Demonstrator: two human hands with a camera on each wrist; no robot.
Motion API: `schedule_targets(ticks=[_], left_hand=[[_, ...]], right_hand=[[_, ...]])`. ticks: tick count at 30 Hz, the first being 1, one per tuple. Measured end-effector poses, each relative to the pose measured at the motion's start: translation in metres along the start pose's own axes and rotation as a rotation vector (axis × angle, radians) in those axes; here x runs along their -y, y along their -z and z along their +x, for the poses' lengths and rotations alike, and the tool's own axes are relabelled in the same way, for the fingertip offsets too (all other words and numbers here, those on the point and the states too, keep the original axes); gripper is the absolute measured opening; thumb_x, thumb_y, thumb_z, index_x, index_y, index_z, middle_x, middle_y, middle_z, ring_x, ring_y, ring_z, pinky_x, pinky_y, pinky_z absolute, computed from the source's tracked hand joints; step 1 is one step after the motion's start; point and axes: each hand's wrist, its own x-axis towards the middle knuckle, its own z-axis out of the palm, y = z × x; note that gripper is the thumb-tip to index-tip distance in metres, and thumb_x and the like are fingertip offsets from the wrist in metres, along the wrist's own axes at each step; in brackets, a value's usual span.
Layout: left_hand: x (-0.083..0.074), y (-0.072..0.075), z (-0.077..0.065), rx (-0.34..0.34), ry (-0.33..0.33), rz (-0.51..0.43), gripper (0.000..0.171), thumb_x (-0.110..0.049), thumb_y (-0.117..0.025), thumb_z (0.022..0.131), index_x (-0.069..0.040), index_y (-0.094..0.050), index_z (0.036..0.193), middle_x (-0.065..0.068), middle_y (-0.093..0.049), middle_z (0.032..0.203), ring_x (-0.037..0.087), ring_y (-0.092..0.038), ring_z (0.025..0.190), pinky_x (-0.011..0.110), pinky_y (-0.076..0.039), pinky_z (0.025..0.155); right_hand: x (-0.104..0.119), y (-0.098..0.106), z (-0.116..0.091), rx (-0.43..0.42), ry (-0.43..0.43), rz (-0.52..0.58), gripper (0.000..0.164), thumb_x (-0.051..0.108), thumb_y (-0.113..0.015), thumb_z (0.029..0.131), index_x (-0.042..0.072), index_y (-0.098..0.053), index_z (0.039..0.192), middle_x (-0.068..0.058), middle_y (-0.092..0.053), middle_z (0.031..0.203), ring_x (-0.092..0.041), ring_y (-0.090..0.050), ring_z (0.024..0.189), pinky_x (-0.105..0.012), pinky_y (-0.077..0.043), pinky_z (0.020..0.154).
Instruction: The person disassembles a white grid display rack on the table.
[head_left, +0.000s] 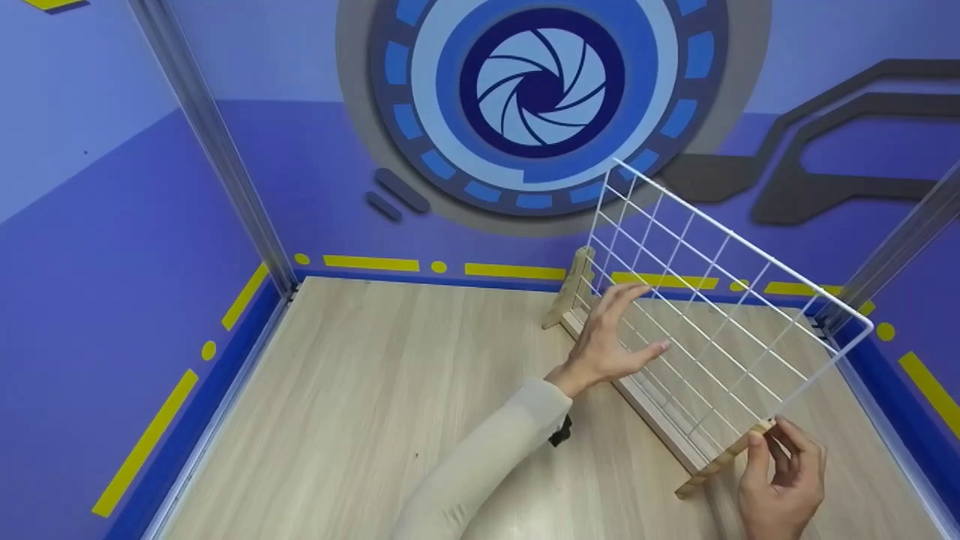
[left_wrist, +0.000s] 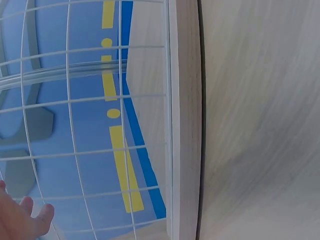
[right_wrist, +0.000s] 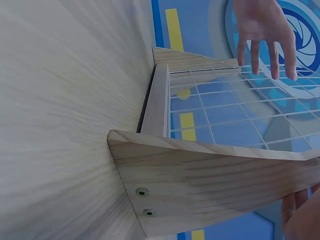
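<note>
A white wire grid panel stands tilted in a wooden stand on the table. The stand has a long base bar, a far side piece and a near side piece with two metal bolts. My left hand is held in front of the grid near the far end, its fingers spread and holding nothing. At the near end my right hand pinches the upper tip of the near side piece between thumb and fingers, close to the grid's lower corner. Part of those fingers is hidden behind the wood.
The wood-grain table extends left of the stand. Blue printed walls enclose it at the back and sides, with metal corner posts. The back wall is close behind the stand's far end.
</note>
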Motion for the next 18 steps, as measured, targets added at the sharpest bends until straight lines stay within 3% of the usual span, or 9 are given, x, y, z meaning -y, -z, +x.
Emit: schedule_targets(ticks=[2, 18], left_hand=[[-0.002, -0.004, 0.0, -0.002, -0.009, 0.014, 0.081, -0.041, -0.085, 0.088, -0.022, -0.048, 0.158, 0.003, -0.049, 0.158, 0.015, -0.045, 0.149, 0.036, -0.039, 0.123], [-0.012, -0.025, -0.003, -0.016, -0.085, 0.048, 0.082, -0.039, -0.089, 0.085, -0.02, -0.051, 0.156, 0.007, -0.042, 0.156, 0.016, -0.045, 0.146, 0.027, -0.04, 0.119]], right_hand=[[-0.002, 0.001, 0.0, 0.003, 0.003, 0.017, 0.038, -0.029, -0.058, 0.087, -0.028, -0.055, 0.125, -0.007, -0.061, 0.123, -0.016, -0.065, 0.114, -0.018, -0.054, 0.104], [-0.007, 0.003, 0.0, -0.002, 0.026, 0.024, 0.038, -0.029, -0.059, 0.086, -0.029, -0.055, 0.124, -0.007, -0.063, 0.123, -0.019, -0.066, 0.114, -0.02, -0.055, 0.103]])
